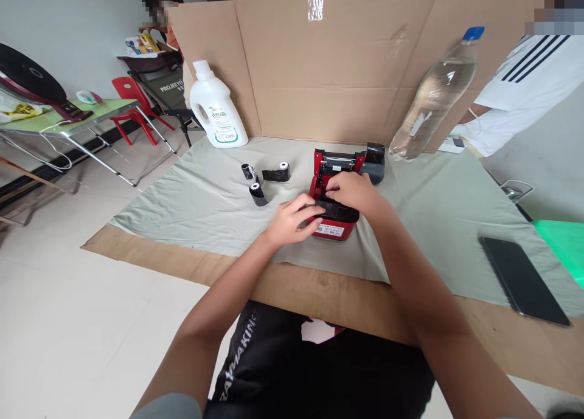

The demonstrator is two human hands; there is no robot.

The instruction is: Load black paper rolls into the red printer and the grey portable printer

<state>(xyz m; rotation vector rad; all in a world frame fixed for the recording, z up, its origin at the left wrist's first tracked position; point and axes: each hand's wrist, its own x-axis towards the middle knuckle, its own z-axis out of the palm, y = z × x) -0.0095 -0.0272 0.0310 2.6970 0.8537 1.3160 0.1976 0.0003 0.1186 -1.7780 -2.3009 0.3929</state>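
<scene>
A red and black label printer (336,229) stands on the cloth with its lid raised at the back. My left hand (292,221) lies against the printer's front left edge, fingers spread over the black top and front. Inside the printer's open body, my right hand (353,191) has its fingers bent inward; what the tips hold, if anything, is hidden. To the left lie small rolls of black ribbon: one roll (258,194) in front, another roll (277,172) with a loose strip behind, and a dark spool (247,171) beside them.
A cardboard panel (292,54) stands along the table's back. Against it are a white detergent bottle (219,109) and a tilted water bottle (435,93). A black phone (524,279) lies at the right edge. Someone in a white shirt (529,84) is behind the right side.
</scene>
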